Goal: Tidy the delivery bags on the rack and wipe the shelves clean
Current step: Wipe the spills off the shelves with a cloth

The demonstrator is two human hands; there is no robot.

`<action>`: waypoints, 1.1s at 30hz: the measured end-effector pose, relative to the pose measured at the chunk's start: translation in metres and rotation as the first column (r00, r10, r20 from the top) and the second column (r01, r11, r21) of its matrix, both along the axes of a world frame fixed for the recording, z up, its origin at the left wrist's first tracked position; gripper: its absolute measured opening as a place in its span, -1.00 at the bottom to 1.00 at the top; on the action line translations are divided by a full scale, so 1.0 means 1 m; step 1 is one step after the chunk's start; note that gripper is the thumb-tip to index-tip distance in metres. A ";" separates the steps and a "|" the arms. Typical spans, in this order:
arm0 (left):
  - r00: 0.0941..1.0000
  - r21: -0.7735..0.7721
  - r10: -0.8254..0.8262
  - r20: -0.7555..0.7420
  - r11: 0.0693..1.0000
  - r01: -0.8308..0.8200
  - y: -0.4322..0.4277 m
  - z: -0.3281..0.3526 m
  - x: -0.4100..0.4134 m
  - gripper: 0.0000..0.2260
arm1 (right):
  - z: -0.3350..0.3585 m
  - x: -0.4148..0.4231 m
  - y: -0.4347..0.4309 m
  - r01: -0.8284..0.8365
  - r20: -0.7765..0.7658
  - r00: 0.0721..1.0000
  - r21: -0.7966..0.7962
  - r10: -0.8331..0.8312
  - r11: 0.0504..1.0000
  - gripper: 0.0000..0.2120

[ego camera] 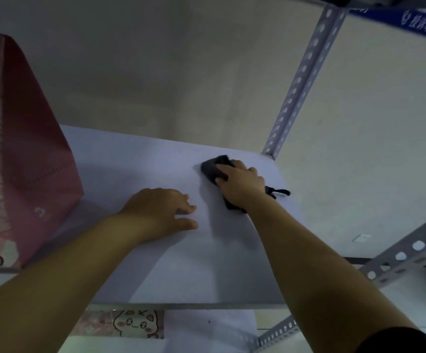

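Dark grey cloth (215, 168), bunched into a soft wad, sits right of centre in the frame under the right hand (240, 183). The fingers curl over the cloth and press it onto the pale lavender-white shelf board (194, 263), with a loose tail of fabric trailing out beside the wrist. That grip suits wiping: the wad gives a broad contact patch, and the hand on top supplies the pressure.

The left hand (161, 210) lies at the middle of the frame, palm down on the same shelf. Its fingers are relaxed and nearly straight and it holds nothing. It probably serves as a brace while the person leans in towards the far corner.

The pink non-woven delivery bag (28, 154) stands upright at the left edge of the frame. It is well apart from both hands, and the right half of the board is bare for the cloth. A perforated grey metal upright (306, 80) rises from the shelf's far right corner, just beyond the cloth.

At the bottom of the frame, a second pink bag printed with a cartoon cat (130, 324) shows on the shelf below.

The light is dim, so I cannot tell whether the board around the cloth is already clean. The wiping looks to be in hand near the back right corner, with the strip beside the standing bag likely still to be done.
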State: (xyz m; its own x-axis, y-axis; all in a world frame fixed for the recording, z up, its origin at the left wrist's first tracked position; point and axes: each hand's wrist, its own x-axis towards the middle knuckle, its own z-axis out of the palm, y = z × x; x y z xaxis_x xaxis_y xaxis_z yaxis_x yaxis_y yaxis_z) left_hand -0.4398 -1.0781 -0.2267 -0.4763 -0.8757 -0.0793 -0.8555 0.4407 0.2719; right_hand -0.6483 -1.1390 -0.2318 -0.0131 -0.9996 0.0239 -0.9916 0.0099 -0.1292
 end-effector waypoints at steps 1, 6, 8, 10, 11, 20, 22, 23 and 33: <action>1.000 0.004 0.004 -0.008 1.000 -0.003 0.000 0.000 0.000 -0.54 | -0.002 0.003 0.005 -0.082 0.000 0.997 -0.008 0.082 0.997 -0.59; 1.000 0.002 0.009 -0.001 1.000 -0.009 0.003 -0.001 -0.002 -0.55 | 0.013 -0.032 0.006 0.276 0.025 0.959 0.109 -0.281 0.955 -0.59; 1.000 -0.003 0.014 -0.011 1.000 -0.014 0.005 -0.002 -0.002 -0.55 | 0.014 -0.035 0.009 0.380 -0.047 0.925 0.107 -0.377 0.919 -0.58; 0.999 -0.016 0.027 -0.030 0.999 -0.028 0.006 -0.005 -0.001 -0.54 | 0.012 -0.019 0.017 0.293 -0.042 0.956 0.078 -0.290 0.953 -0.58; 0.999 -0.023 0.034 -0.035 0.999 -0.035 0.007 -0.005 0.000 -0.53 | 0.010 -0.011 0.022 0.201 -0.017 0.980 0.059 -0.201 0.978 -0.58; 0.997 -0.097 0.014 -0.078 0.995 -0.021 0.037 0.001 0.018 -0.69 | 0.001 -0.036 0.076 0.318 -0.048 0.947 -0.011 -0.318 0.948 -0.57; 0.991 -0.107 0.012 -0.130 0.994 -0.026 0.048 0.001 0.023 -0.71 | 0.002 -0.028 0.087 0.334 -0.043 0.942 0.014 -0.333 0.942 -0.57; 0.989 -0.109 0.010 -0.147 0.994 -0.026 0.054 0.000 0.026 -0.72 | 0.001 -0.019 0.094 0.302 -0.040 0.953 0.014 -0.301 0.953 -0.57; 0.986 -0.183 -0.063 -0.157 0.983 0.034 0.108 -0.003 0.060 -0.76 | -0.001 0.004 0.174 0.110 -0.051 0.992 -0.054 -0.113 0.992 -0.56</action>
